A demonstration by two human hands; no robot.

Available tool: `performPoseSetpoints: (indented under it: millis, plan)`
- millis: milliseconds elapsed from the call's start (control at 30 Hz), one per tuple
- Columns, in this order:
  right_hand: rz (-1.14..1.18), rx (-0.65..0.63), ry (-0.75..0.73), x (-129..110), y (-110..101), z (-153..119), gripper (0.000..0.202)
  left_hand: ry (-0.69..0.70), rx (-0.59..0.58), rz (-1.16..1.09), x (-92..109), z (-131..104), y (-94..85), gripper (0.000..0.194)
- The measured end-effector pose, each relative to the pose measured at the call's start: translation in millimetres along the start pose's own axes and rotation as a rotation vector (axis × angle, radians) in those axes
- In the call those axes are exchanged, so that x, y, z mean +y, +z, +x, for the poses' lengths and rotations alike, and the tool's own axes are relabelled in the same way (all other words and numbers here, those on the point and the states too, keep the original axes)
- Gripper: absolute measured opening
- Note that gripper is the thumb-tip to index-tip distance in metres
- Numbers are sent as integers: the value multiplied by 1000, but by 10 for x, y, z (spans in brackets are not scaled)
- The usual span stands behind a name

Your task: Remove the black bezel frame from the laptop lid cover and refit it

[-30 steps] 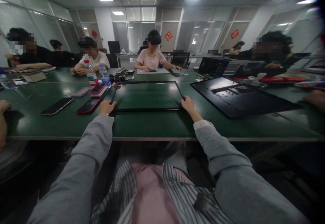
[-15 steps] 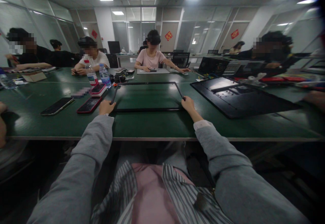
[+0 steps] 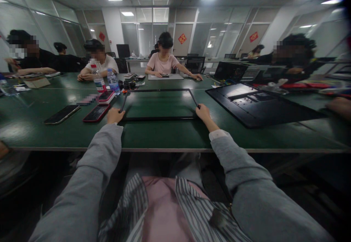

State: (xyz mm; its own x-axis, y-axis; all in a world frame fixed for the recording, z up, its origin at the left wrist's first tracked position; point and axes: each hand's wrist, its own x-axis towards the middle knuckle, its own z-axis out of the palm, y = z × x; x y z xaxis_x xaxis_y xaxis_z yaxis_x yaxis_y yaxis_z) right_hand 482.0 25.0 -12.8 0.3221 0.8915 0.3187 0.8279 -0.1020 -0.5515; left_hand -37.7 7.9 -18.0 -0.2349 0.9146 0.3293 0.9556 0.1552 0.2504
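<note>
A thin black rectangular frame, like a screen bezel, lies on or just over the green table, whose surface shows through its open middle. My left hand is closed on its left side near the front corner. On the opposite side, my right hand grips the frame near its front right corner, thumb on top. To the right rests a large black panel, like a display's back cover, with recesses and shiny patches. Left of my left hand lies a phone in a red case.
Another dark phone lies farther left. Two plastic bottles, one with a blue label, stand behind the phones. A person in pink sits across the table, near a black open box-like device. Other people sit along both sides.
My hands and the black frame stay in place. At the far left edge, another person's arm has moved down off the table. The hand of the person across has shifted slightly.
</note>
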Motion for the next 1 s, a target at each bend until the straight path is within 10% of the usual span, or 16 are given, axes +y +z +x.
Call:
performPoseSetpoints:
  millis: [1000]
  plan:
    - [85,-20,39,-187,-204,-184,48,14,-3,9,18,-23,-16,45]
